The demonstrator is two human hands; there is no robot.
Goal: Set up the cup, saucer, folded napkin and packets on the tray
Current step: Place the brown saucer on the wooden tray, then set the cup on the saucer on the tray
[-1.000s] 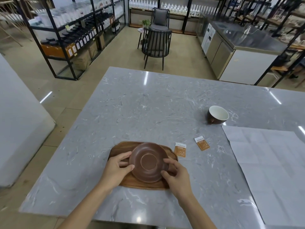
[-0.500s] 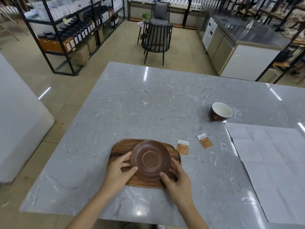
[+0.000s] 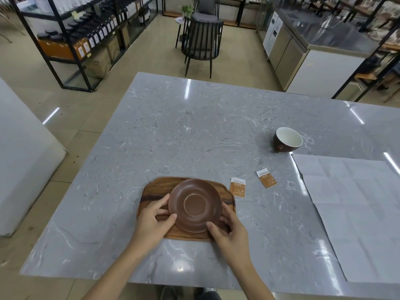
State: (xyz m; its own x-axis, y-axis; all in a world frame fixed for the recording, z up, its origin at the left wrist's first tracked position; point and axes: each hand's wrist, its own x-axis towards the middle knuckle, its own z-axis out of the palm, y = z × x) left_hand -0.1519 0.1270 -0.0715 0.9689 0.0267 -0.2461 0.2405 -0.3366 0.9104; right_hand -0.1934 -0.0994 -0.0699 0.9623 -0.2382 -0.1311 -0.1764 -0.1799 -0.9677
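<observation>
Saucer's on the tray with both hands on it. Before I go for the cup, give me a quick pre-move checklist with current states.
1. Saucer on the wooden tray: ok.
2. Saucer fully flat on the tray: cannot tell, both hands grip its rim.
3. Left hand and right hand free to reach: not ok.
4. Cup upright, apart from other items: ok.
5. Two packets clear of the tray: ok.
6. Napkin folded: not ok, it lies spread open.

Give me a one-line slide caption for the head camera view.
Both hands, left hand and right hand, steady a brown saucer on the wooden tray.
</observation>
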